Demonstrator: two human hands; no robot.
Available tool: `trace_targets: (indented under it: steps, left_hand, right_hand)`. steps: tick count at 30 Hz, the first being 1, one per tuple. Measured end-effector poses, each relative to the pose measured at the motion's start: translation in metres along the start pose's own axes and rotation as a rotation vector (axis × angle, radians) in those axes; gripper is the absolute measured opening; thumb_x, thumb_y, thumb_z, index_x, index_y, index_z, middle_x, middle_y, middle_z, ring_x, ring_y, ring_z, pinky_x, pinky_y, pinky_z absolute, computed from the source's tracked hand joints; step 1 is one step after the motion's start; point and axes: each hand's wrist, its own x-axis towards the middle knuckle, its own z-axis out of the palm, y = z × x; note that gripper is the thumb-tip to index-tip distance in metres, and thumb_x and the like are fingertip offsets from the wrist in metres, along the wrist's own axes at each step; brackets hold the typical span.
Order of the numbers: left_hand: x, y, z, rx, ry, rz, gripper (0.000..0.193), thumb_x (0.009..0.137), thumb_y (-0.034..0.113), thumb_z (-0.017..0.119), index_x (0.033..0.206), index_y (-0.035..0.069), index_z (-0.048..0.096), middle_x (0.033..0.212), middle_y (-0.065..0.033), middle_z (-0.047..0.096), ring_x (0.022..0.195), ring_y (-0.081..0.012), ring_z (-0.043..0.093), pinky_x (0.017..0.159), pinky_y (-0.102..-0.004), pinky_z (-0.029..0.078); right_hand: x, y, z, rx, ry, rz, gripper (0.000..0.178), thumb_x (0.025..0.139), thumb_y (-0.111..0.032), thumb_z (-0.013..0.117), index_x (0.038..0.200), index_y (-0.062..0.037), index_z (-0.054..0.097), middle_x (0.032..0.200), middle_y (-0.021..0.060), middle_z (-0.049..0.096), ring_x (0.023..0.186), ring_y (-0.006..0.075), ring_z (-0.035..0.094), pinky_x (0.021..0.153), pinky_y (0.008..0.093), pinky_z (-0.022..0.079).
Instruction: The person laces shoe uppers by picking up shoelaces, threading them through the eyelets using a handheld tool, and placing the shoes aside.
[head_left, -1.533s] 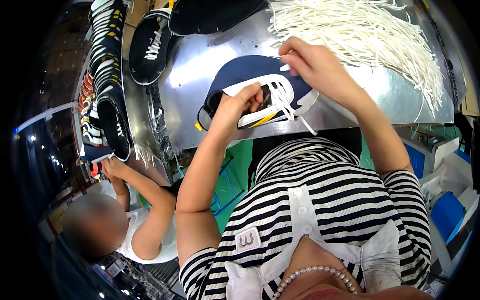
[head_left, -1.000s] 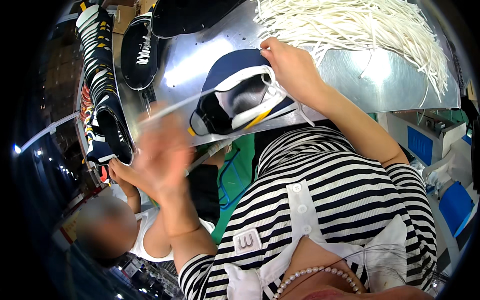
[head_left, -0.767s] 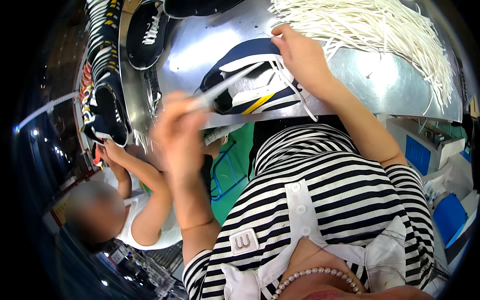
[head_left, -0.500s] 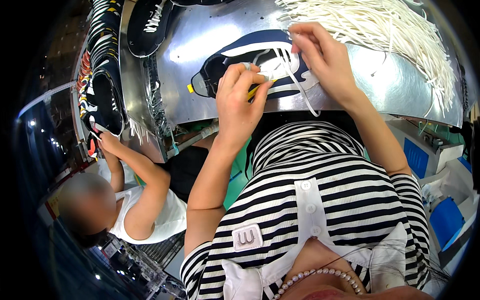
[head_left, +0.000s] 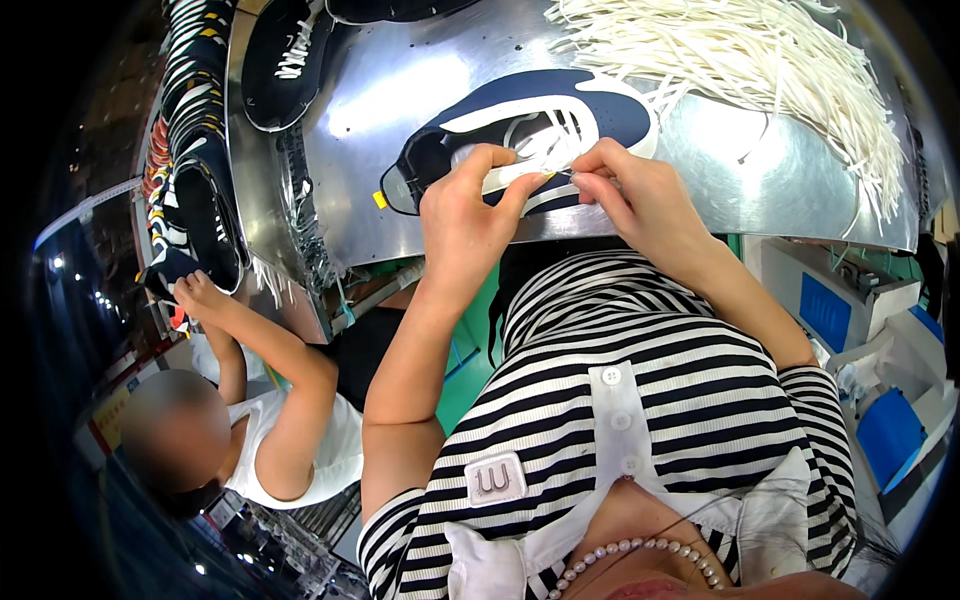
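Note:
A navy shoe upper [head_left: 622, 116] with white trim lies on the metal table, its yellow heel tab [head_left: 380, 199] pointing left. White shoelace [head_left: 560, 140] crosses its opening near the toe. My left hand [head_left: 468, 205] pinches the near edge of the upper's opening between thumb and fingers. Close beside it, my right hand [head_left: 645, 197] is closed at the same edge, thumb and forefinger pinching the lace's end. The fingertips of both hands nearly meet, and they partly cover the eyelet edge.
A thick bundle of white laces [head_left: 740, 70] lies at the far right of the metal table [head_left: 350, 150]. Another dark upper [head_left: 285, 65] rests at the far left. Beyond it runs a stacked row of uppers [head_left: 200, 100], where a co-worker's hand [head_left: 200, 297] touches one.
My right hand has come down and left from above the toe to the near eyelet edge. The long loose lace end no longer hangs over the table's front edge. The upper has turned slightly.

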Motion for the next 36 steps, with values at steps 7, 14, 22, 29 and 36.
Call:
trace_targets:
  steps: [7, 14, 22, 29, 36]
  left_hand:
    - [-0.002, -0.010, 0.014, 0.168, 0.093, 0.464, 0.016, 0.079, 0.011, 0.076, 0.088, 0.006, 0.063, 0.070, -0.0078, 0.062, 0.058, -0.0259, 0.059, 0.053, -0.0367, 0.045]
    - [-0.014, -0.008, 0.016, 0.148, 0.162, 0.407, 0.023, 0.080, 0.011, 0.077, 0.088, 0.005, 0.057, 0.069, -0.0080, 0.061, 0.057, -0.0260, 0.057, 0.052, -0.0359, 0.043]
    - [-0.023, -0.012, 0.014, 0.198, 0.184, 0.548, 0.029, 0.073, 0.006, 0.082, 0.087, 0.005, 0.057, 0.076, -0.0073, 0.062, 0.061, -0.0253, 0.057, 0.054, -0.0348, 0.044]
    - [-0.018, -0.012, 0.015, 0.098, 0.142, 0.536, 0.021, 0.080, 0.010, 0.075, 0.084, 0.007, 0.055, 0.067, -0.0071, 0.057, 0.057, -0.0264, 0.053, 0.054, -0.0366, 0.042]
    - [-0.017, -0.007, 0.006, 0.022, 0.049, 0.362, 0.034, 0.081, 0.017, 0.077, 0.104, 0.004, 0.055, 0.072, -0.0088, 0.064, 0.063, -0.0276, 0.062, 0.058, -0.0371, 0.048]
  right_hand:
    - [0.021, -0.002, 0.021, -0.236, 0.049, -0.089, 0.013, 0.091, -0.017, 0.057, 0.095, -0.0053, 0.053, 0.073, 0.0150, 0.064, 0.072, 0.0360, 0.064, 0.062, 0.0451, 0.049]
    - [0.025, -0.029, -0.036, -0.086, 0.009, -0.192, 0.021, 0.084, -0.008, 0.069, 0.103, -0.0045, 0.060, 0.078, 0.0099, 0.067, 0.068, 0.0178, 0.066, 0.057, 0.0296, 0.049]
    - [0.055, -0.030, -0.020, -0.609, -0.337, -0.132, 0.020, 0.086, -0.016, 0.060, 0.102, -0.0066, 0.066, 0.081, 0.0128, 0.069, 0.079, 0.0340, 0.066, 0.070, 0.0432, 0.051]
    - [0.055, -0.017, -0.015, -0.008, -0.284, -0.036, 0.020, 0.085, -0.011, 0.067, 0.103, -0.0033, 0.070, 0.082, 0.0056, 0.068, 0.071, 0.0116, 0.061, 0.066, 0.0257, 0.048]
    - [0.081, -0.037, -0.037, 0.487, 0.100, -0.098, 0.017, 0.088, -0.009, 0.067, 0.105, -0.0039, 0.070, 0.099, 0.0031, 0.070, 0.087, 0.0104, 0.064, 0.082, 0.0258, 0.050]
